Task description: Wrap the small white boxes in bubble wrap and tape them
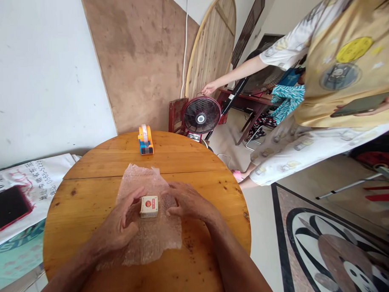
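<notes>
On the round wooden table (96,160), I see a small white carton (148,206) with red print resting on a sheet of bubble wrap (156,239). The left hand (119,225) and right hand (188,201) flank it, 1 per side, both spread wide and gripping nothing; I cannot tell whether either touches the wrap. An orange-and-blue tape dispenser (146,141) stands near the far edge. Beyond, another person's hand (209,88) reaches the top of an electric fan (201,119). At left, I see a red-edged smartphone (10,207) on a white sack (55,168).
</notes>
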Action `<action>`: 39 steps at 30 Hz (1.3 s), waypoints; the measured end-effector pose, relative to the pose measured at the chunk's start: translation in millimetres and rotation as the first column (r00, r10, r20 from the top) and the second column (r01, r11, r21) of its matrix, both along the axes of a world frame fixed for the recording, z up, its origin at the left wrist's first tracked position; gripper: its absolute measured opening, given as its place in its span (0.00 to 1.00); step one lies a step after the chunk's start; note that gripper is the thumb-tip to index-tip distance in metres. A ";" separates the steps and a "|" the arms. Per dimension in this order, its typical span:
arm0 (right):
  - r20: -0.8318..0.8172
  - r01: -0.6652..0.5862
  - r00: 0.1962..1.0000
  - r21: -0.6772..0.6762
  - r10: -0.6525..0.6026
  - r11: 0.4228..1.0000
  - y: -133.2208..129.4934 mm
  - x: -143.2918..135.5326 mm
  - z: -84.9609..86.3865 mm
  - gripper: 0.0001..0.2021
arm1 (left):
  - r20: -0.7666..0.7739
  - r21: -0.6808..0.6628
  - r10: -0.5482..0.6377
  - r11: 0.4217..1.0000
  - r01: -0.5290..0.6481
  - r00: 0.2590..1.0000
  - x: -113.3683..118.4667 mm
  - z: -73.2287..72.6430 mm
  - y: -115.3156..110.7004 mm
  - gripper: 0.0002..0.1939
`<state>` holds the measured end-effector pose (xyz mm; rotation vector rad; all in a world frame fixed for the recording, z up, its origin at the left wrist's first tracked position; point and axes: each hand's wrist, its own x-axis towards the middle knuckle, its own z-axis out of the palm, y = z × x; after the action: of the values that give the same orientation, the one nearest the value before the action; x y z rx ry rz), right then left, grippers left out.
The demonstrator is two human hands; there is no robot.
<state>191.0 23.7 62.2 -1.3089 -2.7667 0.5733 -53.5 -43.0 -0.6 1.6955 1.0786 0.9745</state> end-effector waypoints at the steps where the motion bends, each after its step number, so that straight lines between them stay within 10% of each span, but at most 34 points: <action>1: -0.010 0.009 1.000 0.001 -0.009 1.000 -0.1 -0.3 0.7 0.20 | -0.001 -0.002 -0.009 1.000 0.009 1.000 0.7 0.5 -0.4 0.41; 39: -0.177 0.101 0.980 0.058 -0.090 0.993 9.7 -3.2 -22.2 0.13 | 0.094 -0.038 -0.045 0.998 0.048 0.995 4.8 -2.8 5.2 0.43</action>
<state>187.9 33.4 40.1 -1.3016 -2.5451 0.5562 -48.7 -37.8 -3.4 1.6198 0.9876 0.9859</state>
